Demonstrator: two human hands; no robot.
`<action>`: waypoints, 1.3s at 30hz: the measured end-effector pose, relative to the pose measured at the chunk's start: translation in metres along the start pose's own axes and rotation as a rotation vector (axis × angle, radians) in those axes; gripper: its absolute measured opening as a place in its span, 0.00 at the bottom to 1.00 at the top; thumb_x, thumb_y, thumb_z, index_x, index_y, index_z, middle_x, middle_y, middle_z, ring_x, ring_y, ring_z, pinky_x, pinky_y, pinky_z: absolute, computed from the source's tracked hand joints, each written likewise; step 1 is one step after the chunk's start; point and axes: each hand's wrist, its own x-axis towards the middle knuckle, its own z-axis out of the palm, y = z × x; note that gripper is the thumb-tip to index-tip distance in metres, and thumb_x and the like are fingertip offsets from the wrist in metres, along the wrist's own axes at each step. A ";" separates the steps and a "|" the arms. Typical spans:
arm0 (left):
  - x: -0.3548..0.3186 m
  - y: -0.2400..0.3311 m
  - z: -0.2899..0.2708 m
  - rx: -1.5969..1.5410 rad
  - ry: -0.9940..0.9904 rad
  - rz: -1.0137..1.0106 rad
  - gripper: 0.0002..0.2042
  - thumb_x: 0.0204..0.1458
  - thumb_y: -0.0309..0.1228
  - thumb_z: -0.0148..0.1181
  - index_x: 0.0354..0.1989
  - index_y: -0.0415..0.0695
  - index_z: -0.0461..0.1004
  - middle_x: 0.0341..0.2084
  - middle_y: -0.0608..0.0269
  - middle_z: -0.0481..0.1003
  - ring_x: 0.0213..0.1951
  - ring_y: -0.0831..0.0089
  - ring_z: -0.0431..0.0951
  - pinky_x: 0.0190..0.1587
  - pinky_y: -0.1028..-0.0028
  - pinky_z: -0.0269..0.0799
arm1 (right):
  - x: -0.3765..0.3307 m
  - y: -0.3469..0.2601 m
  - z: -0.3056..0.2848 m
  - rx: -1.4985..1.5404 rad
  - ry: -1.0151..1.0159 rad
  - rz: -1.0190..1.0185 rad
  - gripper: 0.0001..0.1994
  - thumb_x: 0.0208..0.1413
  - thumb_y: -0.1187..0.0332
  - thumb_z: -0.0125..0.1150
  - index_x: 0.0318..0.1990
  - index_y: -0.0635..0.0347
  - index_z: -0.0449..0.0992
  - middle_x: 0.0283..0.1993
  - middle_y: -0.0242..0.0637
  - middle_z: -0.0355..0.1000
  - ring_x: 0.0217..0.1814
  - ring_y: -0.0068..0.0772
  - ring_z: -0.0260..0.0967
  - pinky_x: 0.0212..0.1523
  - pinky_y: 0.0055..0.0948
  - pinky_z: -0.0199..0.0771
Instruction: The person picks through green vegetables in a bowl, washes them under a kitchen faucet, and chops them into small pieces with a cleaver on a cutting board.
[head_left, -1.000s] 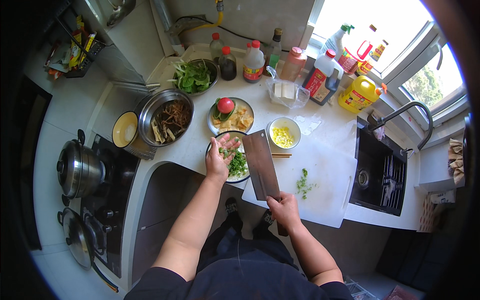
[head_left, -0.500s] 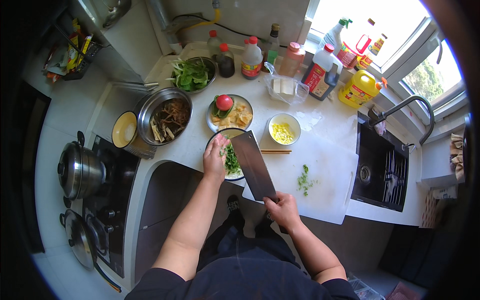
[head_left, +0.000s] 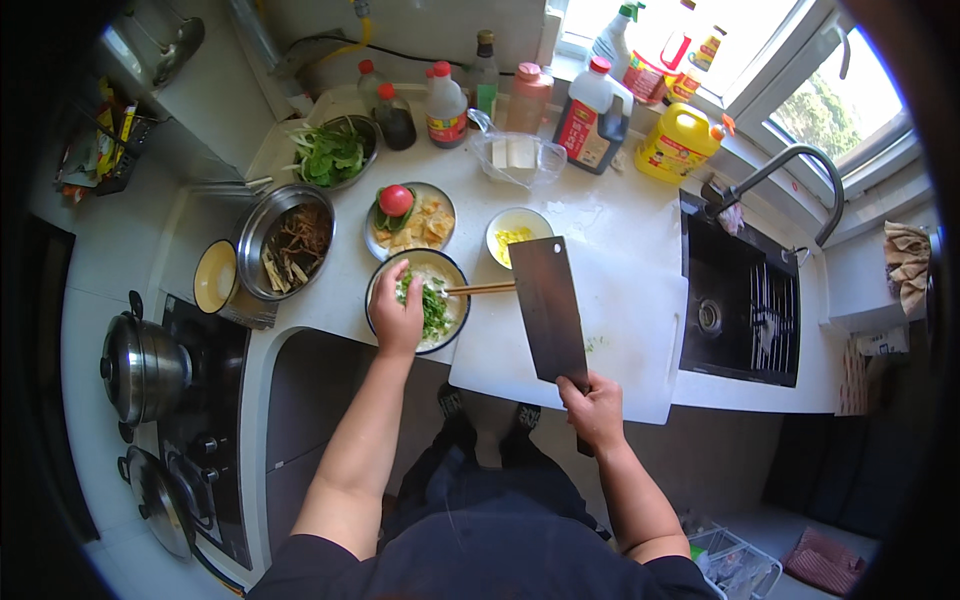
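The right hand was clamped on the handle of a broad cleaver, its blade held flat above the white cutting board, pointing to twelve o'clock. The left hand, fingers loosely cupped, hovered over the bowl at nine o'clock of the blade, touching chopped greens beside resting chopsticks, likely to spread them.

Bowl left of cleaver, board beneath.
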 end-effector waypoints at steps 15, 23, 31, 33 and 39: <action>-0.112 0.062 0.083 -0.358 -0.290 -0.150 0.04 0.49 0.25 0.63 0.32 0.40 0.77 0.29 0.58 0.78 0.31 0.67 0.79 0.39 0.72 0.74 | 0.033 0.109 -0.091 -0.867 0.301 -0.394 0.06 0.50 0.68 0.55 0.24 0.57 0.71 0.21 0.44 0.71 0.23 0.49 0.71 0.25 0.42 0.72; -0.135 0.033 0.128 -0.204 -0.296 -0.229 0.07 0.50 0.27 0.62 0.35 0.38 0.78 0.30 0.61 0.79 0.33 0.76 0.77 0.41 0.75 0.73 | 0.024 0.125 -0.107 -1.027 0.081 -0.531 0.05 0.50 0.68 0.56 0.26 0.56 0.69 0.20 0.41 0.70 0.19 0.46 0.70 0.20 0.41 0.71; -0.132 0.033 0.145 -0.169 -0.255 -0.186 0.05 0.50 0.26 0.62 0.33 0.39 0.77 0.30 0.56 0.79 0.33 0.66 0.79 0.39 0.70 0.74 | 0.018 0.128 -0.120 -0.856 0.257 -0.426 0.04 0.48 0.69 0.56 0.25 0.56 0.70 0.20 0.42 0.69 0.21 0.48 0.70 0.22 0.41 0.72; -0.133 0.033 0.150 -0.175 -0.247 -0.167 0.05 0.50 0.26 0.61 0.33 0.39 0.77 0.30 0.56 0.79 0.33 0.67 0.79 0.39 0.71 0.74 | 0.023 0.125 -0.118 -0.931 0.215 -0.415 0.05 0.49 0.69 0.57 0.25 0.56 0.69 0.20 0.41 0.69 0.21 0.47 0.70 0.22 0.41 0.72; -0.134 0.026 0.150 -0.219 -0.220 -0.296 0.06 0.49 0.26 0.62 0.34 0.39 0.77 0.30 0.57 0.79 0.33 0.68 0.79 0.40 0.71 0.74 | 0.026 0.119 -0.107 -0.988 0.065 -0.492 0.06 0.50 0.69 0.57 0.24 0.56 0.68 0.20 0.40 0.69 0.21 0.45 0.71 0.23 0.40 0.72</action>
